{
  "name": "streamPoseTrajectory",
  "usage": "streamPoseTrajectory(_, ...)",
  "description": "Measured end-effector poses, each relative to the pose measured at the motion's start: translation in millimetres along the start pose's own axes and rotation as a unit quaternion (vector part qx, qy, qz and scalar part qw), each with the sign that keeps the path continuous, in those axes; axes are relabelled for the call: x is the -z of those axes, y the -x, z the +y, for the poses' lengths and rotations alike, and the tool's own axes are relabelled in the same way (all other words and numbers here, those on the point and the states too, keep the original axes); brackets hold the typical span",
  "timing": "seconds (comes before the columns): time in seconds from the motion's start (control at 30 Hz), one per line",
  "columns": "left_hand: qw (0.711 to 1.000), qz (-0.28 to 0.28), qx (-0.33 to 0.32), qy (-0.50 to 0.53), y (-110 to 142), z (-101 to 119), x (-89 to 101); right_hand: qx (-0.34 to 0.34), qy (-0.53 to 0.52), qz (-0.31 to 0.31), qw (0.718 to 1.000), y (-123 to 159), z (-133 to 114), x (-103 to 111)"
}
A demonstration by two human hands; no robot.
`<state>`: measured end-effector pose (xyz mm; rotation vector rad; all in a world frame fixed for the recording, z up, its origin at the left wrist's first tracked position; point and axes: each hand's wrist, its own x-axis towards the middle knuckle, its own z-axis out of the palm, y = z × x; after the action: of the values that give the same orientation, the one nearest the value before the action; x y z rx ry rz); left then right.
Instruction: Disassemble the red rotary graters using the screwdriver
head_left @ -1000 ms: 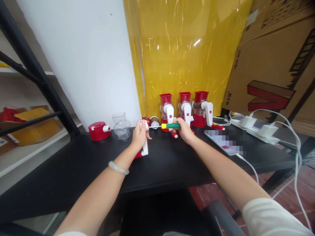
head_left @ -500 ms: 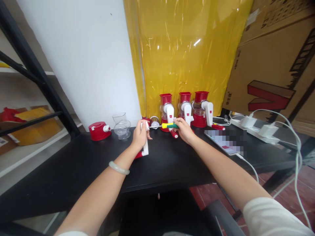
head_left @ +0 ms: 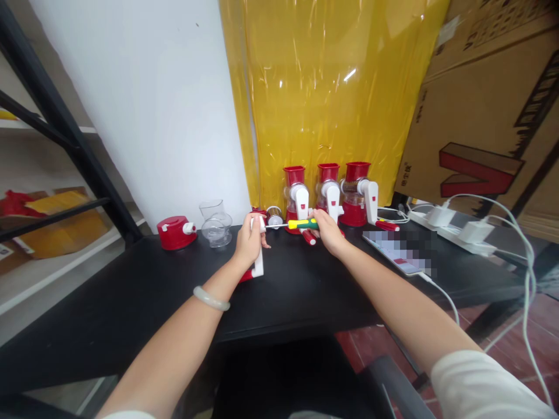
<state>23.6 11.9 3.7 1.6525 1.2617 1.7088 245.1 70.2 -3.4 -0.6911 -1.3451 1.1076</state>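
Note:
My left hand (head_left: 250,238) is closed around a white crank handle (head_left: 259,263) with a red grip, held above the black table. In my right hand (head_left: 327,231) is a screwdriver (head_left: 301,223) with a yellow and green handle. Its shaft points left and its tip meets the white end of the crank handle; the exact contact point is hidden by my fingers. Just behind the shaft lies a metal grater drum (head_left: 275,216). Farther left stand a clear plastic hopper body (head_left: 216,227) and a red base (head_left: 176,233) with a white knob.
Three red and white rotary graters (head_left: 295,195) line the back of the table (head_left: 297,291). A phone (head_left: 393,254) with a charging cable lies at right, before a white power strip (head_left: 454,234). A large cardboard box (head_left: 476,128) leans behind; shelving (head_left: 65,134) stands left.
The fingers of my right hand have shifted slightly on the screwdriver handle. My left hand and the crank handle stay in nearly the same place.

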Motion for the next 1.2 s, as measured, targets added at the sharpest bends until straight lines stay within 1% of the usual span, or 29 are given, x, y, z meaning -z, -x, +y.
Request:
streamPoseTrajectory(0.23,1.000,0.008,0.001,-0.009,0.3,3.3,0.1,-0.003,-0.069,-0.007,0.998,-4.6,8.9,-2.2)
streamPoseTrajectory(0.43,1.000,0.005,0.005,0.000,-0.1,0.9,0.2,-0.020,-0.095,0.020,0.995,-5.8,10.2,-3.7)
streamPoseTrajectory(0.53,1.000,0.001,0.005,-0.003,-0.2,0.2,0.1,-0.019,-0.100,0.024,0.995,-5.0,10.1,-3.3)
streamPoseTrajectory(0.63,1.000,0.003,0.007,-0.008,0.0,1.1,-0.3,0.007,-0.066,0.006,0.998,-1.8,8.3,-1.0)
streamPoseTrajectory(0.73,1.000,0.006,0.007,-0.008,0.2,1.9,-0.3,0.034,0.005,-0.010,0.999,2.4,4.0,1.1)
streamPoseTrajectory(0.83,1.000,0.006,0.006,-0.008,0.3,1.5,-0.1,0.029,0.040,-0.003,0.999,3.7,1.6,1.1)
streamPoseTrajectory(0.9,1.000,0.003,0.006,-0.008,0.5,0.9,0.1,0.020,0.027,-0.002,0.999,2.3,3.3,0.5)
streamPoseTrajectory(1.07,1.000,0.000,0.004,-0.014,0.8,0.0,0.2,0.004,-0.042,-0.011,0.999,-3.1,13.0,-1.2)
streamPoseTrajectory(1.2,1.000,0.000,0.004,-0.015,1.1,0.3,-0.1,-0.012,-0.079,-0.012,0.997,-5.1,14.5,-2.1)
